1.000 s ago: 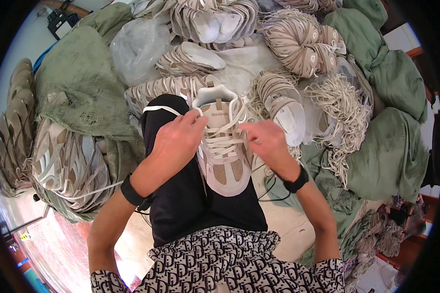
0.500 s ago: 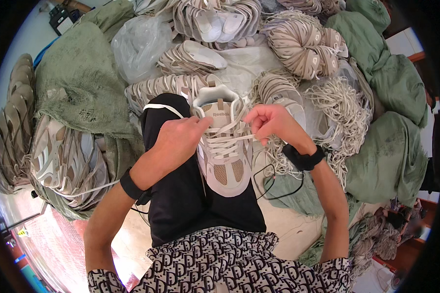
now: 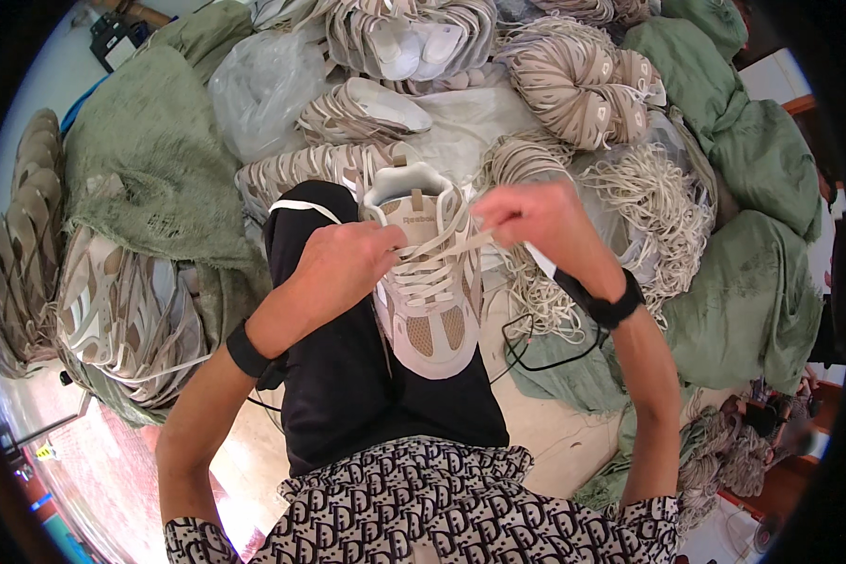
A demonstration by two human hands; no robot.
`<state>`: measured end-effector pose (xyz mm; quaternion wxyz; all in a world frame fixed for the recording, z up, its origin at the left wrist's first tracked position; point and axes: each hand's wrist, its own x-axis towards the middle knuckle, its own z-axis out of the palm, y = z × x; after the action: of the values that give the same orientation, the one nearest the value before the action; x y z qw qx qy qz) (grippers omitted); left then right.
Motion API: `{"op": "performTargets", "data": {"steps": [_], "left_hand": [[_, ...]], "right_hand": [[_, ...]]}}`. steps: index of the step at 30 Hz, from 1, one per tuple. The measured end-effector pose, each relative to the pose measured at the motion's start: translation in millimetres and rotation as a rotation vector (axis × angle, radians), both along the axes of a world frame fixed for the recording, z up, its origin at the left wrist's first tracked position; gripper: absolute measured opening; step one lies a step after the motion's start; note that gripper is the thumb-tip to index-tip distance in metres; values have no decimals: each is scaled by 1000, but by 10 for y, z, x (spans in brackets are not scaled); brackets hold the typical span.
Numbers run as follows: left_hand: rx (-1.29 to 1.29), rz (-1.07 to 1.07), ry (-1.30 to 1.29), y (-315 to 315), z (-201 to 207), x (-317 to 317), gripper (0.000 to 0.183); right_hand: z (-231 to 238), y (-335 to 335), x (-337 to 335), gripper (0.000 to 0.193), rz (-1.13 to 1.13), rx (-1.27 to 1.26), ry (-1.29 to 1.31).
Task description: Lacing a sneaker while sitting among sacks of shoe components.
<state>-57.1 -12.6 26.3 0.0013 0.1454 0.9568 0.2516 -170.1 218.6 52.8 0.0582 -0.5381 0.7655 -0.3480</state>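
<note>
A beige and white sneaker (image 3: 430,340) rests on my black-trousered lap, toe toward me and its opening away. A flat cream shoelace (image 3: 465,245) crosses the tongue, with several rows laced below it. My left hand (image 3: 343,268) is closed at the left eyelets, its fingertips pinched on the lace. To the right of the tongue, my right hand (image 3: 540,218) pinches the lace and holds it taut, slightly above the upper. Each wrist wears a black band. The fingertips of my left hand are partly hidden.
Bundled shoe uppers (image 3: 583,85) and stacked pieces lie beyond the sneaker. A heap of loose laces (image 3: 653,211) is at the right. Green cloth sacks (image 3: 738,291) flank both sides, with more uppers (image 3: 127,305) at the left. A black cord (image 3: 555,362) loops near my right knee.
My right hand has risen slightly and turned, its fingers now closed on the lace and drawing it up to the right. My left hand stays by the left eyelets.
</note>
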Motion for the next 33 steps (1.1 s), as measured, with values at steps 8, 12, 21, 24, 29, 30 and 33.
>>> {"op": "performTargets", "data": {"steps": [8, 12, 21, 24, 29, 30, 33], "left_hand": [[55, 20, -57, -4, 15, -60, 5], [161, 25, -149, -92, 82, -88, 5], [-128, 198, 91, -1000, 358, 43, 8], [-284, 264, 101, -1404, 535, 183, 9], [-450, 514, 20, -1725, 849, 438, 5], [-318, 471, 61, -1649, 844, 475, 7], [-84, 259, 167, -1176, 706, 478, 10]], "right_hand": [[-322, 124, -209, 32, -54, -110, -1481], [-537, 110, -165, 33, -28, -384, -1510], [-435, 90, -113, 29, 53, -307, -1380], [-397, 50, -96, 31, 24, -189, -1260], [-297, 24, -132, 28, 12, -66, -1276], [-271, 16, -142, 28, 12, -32, -1267], [-185, -4, -168, 24, -56, 74, -1134]]}}
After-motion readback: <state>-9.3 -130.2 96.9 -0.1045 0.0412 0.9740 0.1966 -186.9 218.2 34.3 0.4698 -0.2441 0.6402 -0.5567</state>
